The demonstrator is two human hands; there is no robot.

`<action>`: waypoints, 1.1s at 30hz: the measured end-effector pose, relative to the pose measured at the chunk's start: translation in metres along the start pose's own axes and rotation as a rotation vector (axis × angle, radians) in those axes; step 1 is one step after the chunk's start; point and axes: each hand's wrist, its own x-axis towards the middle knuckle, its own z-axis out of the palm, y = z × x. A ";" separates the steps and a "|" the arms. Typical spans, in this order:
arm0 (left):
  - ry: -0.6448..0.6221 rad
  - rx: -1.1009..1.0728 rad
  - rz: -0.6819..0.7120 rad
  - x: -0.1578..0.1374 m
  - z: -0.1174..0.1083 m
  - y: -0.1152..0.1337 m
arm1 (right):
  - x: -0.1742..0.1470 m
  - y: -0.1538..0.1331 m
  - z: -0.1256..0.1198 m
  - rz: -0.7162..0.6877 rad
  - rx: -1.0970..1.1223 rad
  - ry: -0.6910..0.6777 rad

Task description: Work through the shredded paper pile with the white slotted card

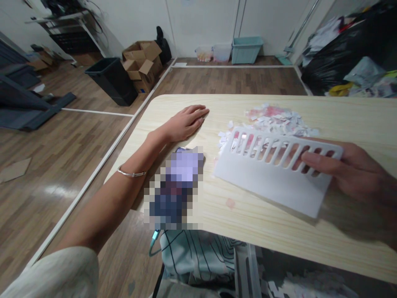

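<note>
My right hand grips a slotted white plastic panel by its right end, with the thumb lying across the slots. The panel is tilted over the table, its row of long slots along the upper edge. Behind it and partly hidden by it lies a heap of small white and pink paper scraps. My left hand rests on the table near its left edge, fingers stretched out and nothing held. Close to my left forearm lies a phone, its screen blurred out.
The pale wooden table spans the front. Below its near edge are a checked light-blue cloth and an open space holding more paper scraps. A black bin, cardboard boxes and a teal tub stand beyond.
</note>
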 end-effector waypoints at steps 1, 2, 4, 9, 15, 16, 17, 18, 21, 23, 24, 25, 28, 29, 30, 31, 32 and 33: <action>0.000 0.002 0.000 0.000 0.000 0.000 | -0.001 0.001 0.002 0.006 0.028 -0.024; -0.001 0.007 -0.001 0.000 0.000 0.000 | -0.003 0.002 0.005 0.019 0.057 -0.041; -0.002 0.021 0.000 0.000 0.000 0.000 | -0.006 0.002 0.008 0.039 0.106 -0.049; 0.006 0.028 0.003 0.000 0.001 -0.001 | -0.010 -0.002 0.007 0.139 0.191 0.059; 0.011 0.026 0.006 0.000 0.002 -0.004 | -0.011 -0.017 0.002 0.272 0.242 0.287; 0.011 0.025 0.004 0.000 0.002 -0.004 | -0.012 -0.019 -0.001 0.278 0.275 0.295; 0.009 0.025 0.003 0.000 0.002 -0.003 | -0.012 -0.019 -0.004 0.274 0.315 0.302; 0.006 0.026 0.001 0.001 0.002 -0.003 | -0.013 -0.019 -0.006 0.263 0.350 0.308; -0.001 0.025 0.001 0.001 0.001 -0.002 | -0.013 -0.014 -0.014 0.221 0.389 0.295; 0.000 0.023 0.001 0.000 0.001 -0.002 | -0.014 -0.009 -0.017 0.226 0.350 0.248; 0.002 0.022 0.000 -0.001 0.001 -0.003 | -0.014 -0.007 -0.018 0.238 0.322 0.222; 0.003 0.021 0.001 -0.001 0.002 -0.003 | -0.015 -0.005 -0.018 0.255 0.294 0.198; 0.006 0.019 0.005 -0.001 0.002 -0.004 | -0.016 -0.005 -0.015 0.290 0.251 0.154; 0.007 0.019 0.006 -0.001 0.002 -0.003 | -0.015 -0.006 -0.014 0.283 0.252 0.132; 0.007 0.020 0.007 0.000 0.002 -0.003 | -0.015 -0.007 -0.012 0.264 0.256 0.111; 0.008 0.021 0.009 0.000 0.002 -0.003 | -0.014 -0.007 -0.011 0.238 0.258 0.086; 0.007 0.022 0.010 0.000 0.001 -0.002 | -0.013 -0.007 -0.009 0.212 0.256 0.065; 0.006 0.023 0.013 0.001 0.001 -0.002 | -0.012 -0.007 -0.008 0.187 0.252 0.056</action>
